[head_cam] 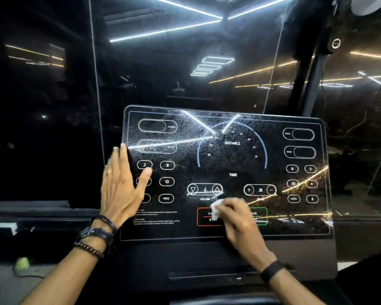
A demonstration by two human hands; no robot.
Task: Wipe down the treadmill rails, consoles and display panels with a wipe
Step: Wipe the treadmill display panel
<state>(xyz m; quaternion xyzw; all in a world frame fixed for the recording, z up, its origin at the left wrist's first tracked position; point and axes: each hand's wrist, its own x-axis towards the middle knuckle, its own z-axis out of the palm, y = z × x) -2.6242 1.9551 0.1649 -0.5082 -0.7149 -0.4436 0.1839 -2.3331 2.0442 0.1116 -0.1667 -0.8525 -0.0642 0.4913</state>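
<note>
the right hand has its fingers curled around a bunched white wipe, pressing it on the treadmill display panel just below the incline buttons and over the red pause/stop button, likely mid-stroke. the left hand lies flat with straight, spread fingers at the panel's left edge, holding nothing, probably steadying the panel against the rubbing pressure.

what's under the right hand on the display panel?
A white wipe sticks out from under the right hand, pressed to the display panel. The hand covers parts of the red stop button and green button; the rest of the wipe is hidden.
</note>
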